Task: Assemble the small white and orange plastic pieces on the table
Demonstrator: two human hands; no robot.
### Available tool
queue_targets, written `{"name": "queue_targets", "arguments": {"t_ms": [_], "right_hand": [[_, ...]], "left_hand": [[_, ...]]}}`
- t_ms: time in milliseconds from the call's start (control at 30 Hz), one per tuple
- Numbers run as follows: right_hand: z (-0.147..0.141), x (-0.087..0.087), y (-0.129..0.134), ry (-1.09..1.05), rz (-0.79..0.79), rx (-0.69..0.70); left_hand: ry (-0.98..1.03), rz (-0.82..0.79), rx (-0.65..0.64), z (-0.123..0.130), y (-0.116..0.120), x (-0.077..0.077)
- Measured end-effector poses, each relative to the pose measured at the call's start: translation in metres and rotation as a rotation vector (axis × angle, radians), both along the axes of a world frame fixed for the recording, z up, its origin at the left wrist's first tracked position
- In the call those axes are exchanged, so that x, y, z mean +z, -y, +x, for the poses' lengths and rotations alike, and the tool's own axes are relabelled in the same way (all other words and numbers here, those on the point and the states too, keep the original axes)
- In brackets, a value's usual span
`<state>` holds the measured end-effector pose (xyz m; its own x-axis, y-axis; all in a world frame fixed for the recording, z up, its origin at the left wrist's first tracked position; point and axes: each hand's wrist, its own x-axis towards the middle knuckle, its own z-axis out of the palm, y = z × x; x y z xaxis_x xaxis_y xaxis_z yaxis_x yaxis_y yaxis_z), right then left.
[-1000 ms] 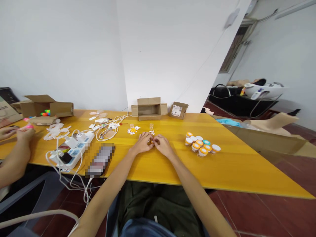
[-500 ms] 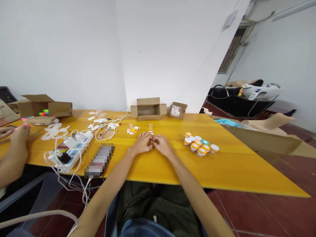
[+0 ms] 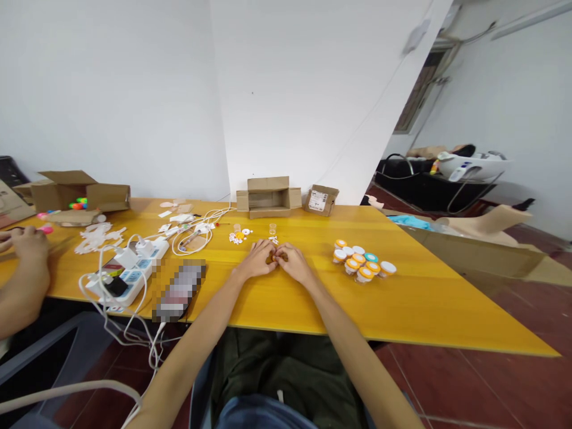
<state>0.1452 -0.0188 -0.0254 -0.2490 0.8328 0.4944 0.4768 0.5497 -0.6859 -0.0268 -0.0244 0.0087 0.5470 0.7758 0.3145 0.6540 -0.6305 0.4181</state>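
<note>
My left hand (image 3: 258, 260) and my right hand (image 3: 291, 262) meet over the middle of the yellow table (image 3: 286, 304). Their fingers are closed around small brown items too hidden to name. Just beyond the fingertips lie small white pieces (image 3: 273, 240) and a clear cup (image 3: 272, 228). Farther left are more white pieces with a yellow one (image 3: 240, 236). To the right of my right hand stands a group of small clear jars with orange, white and teal lids (image 3: 358, 258).
An open cardboard box (image 3: 269, 202) and a smaller box (image 3: 320, 200) stand by the wall. On the left are a phone (image 3: 181, 291), a white power strip (image 3: 138, 273), tangled cables, and another person's hands (image 3: 27, 241) near a box of colourful items.
The other person's hand at the far left has shifted left and down, away from a pink item. My own hands look almost unchanged.
</note>
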Motion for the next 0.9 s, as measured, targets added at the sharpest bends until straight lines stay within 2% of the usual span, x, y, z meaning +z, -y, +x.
{"name": "queue_targets", "arguments": {"t_ms": [300,900], "right_hand": [[0.001,-0.0046,-0.0036,-0.014,0.031,0.019],[0.0007,-0.0007,0.0007,0.053,0.089,0.003]], "left_hand": [[-0.025,-0.039,0.015,0.0013,0.002,0.0034],[-0.03,-0.022,0.003,0.001,0.0016,0.0039]]}}
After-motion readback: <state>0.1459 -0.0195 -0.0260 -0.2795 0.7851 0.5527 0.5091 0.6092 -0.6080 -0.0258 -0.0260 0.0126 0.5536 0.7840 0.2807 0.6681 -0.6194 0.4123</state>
